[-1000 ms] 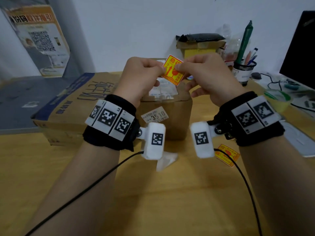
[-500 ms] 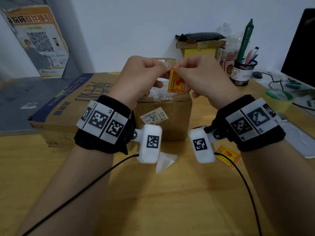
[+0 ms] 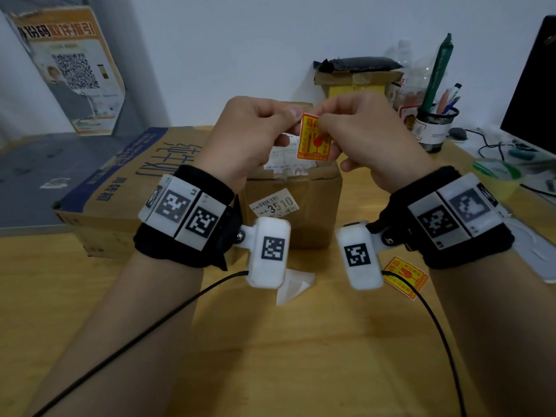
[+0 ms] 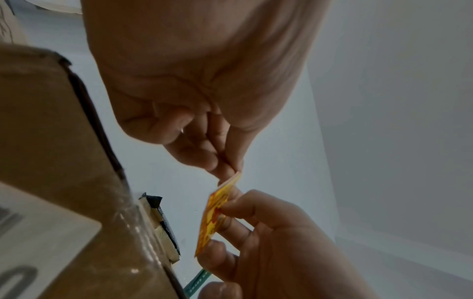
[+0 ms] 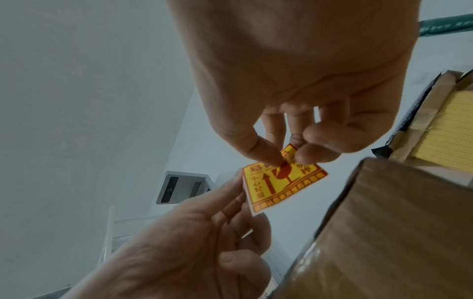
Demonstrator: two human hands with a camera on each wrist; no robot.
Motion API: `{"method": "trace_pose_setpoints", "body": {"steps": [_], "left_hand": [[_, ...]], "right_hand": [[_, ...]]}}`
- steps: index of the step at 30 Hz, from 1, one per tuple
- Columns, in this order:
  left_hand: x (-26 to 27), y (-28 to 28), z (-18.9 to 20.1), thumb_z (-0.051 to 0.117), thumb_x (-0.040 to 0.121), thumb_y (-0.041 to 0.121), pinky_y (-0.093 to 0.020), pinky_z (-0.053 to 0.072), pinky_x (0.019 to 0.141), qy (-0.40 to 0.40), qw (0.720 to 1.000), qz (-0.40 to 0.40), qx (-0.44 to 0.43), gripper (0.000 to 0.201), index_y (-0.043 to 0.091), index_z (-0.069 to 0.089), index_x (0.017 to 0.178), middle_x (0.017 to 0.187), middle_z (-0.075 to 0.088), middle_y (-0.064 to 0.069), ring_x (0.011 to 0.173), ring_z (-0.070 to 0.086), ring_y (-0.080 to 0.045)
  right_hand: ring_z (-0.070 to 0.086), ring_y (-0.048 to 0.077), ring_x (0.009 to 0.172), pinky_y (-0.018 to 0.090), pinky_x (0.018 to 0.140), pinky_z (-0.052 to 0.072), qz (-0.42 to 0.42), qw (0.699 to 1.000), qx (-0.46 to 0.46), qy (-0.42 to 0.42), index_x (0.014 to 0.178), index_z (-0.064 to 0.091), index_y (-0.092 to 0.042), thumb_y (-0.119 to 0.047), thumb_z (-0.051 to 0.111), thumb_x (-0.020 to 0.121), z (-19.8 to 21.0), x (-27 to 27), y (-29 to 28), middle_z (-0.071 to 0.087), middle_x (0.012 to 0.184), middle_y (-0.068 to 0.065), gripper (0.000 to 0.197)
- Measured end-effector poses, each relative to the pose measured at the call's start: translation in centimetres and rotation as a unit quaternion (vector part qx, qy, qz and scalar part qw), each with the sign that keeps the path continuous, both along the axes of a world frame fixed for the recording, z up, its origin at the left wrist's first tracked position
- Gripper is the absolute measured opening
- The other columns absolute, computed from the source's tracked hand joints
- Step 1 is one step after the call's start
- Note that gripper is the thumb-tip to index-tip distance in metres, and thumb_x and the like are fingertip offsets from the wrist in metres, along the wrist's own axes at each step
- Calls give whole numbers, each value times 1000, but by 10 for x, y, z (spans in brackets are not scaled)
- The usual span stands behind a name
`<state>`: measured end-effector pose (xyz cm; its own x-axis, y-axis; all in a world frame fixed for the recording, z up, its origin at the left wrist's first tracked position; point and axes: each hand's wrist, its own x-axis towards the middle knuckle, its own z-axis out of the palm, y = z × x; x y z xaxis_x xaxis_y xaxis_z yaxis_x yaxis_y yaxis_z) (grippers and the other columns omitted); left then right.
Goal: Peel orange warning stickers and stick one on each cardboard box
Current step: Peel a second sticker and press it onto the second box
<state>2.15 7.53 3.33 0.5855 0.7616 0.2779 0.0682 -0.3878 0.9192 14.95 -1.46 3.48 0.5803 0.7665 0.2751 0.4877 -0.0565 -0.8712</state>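
Head view: even, soft indoor light, moderate brightness; source not visible. Faint diffuse shadows under the forearms on the counter [image 3: 301, 356]. Wide-angle bending at the frame edges; the monitor [image 3: 535, 94] at far right leans. Right wrist markers smeared by motion blur, left ones sharp. Wrist views: dim, greyish, low contrast, backlit by the pale wall, so palms read dark. Left wrist view: orange sticker [image 4: 215, 214] soft, seen edge-on; cardboard box [image 4: 51, 141] close and out of focus, with glare streaks on its tape. Right wrist view: sticker print legible, box blurred.
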Motion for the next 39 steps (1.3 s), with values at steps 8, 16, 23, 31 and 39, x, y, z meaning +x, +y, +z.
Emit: {"method": "trace_pose_setpoints", "body": {"steps": [8,16,23,31,39], "left_hand": [[6,1,-4,62,98,27,-17,34,43,-8,1000,4,-20,29,18,71,72,74,65,3,61,56,-5],[7,-3,-3,63,98,30,-15,34,42,-4,1000,3,-11,32,17,69,70,62,62,12,54,49,-1],[7,-3,-5,59,99,26,-19,31,44,-13,1000,24,-12,34,16,68,68,66,61,1,67,47,-19],[6,5,-1,52,102,23,-12,31,38,-72,989,99,-84,36,17,55,67,74,55,1,61,53,-9],[7,10,-3,50,103,24,-15,34,39,-110,983,95,-114,26,13,65,84,83,63,-4,69,62,-11]], "right_hand": [[56,17,62,22,39,39,-29,999,27,7,87,63,-20,-27,70,89,0,1,0,60,80,0,10],[56,10,53,19,38,39,-13,1000,26,-11,102,74,-4,-53,68,87,0,-3,0,64,82,5,52],[55,14,52,23,41,37,-16,1000,27,4,87,76,-14,-30,68,89,1,-4,-2,74,97,24,18],[57,9,46,22,36,42,-43,997,46,36,109,60,-25,-9,53,93,1,4,1,69,108,12,24],[62,23,64,30,45,51,-109,992,63,31,108,51,-25,2,34,91,0,14,-4,53,86,-6,37]]}}
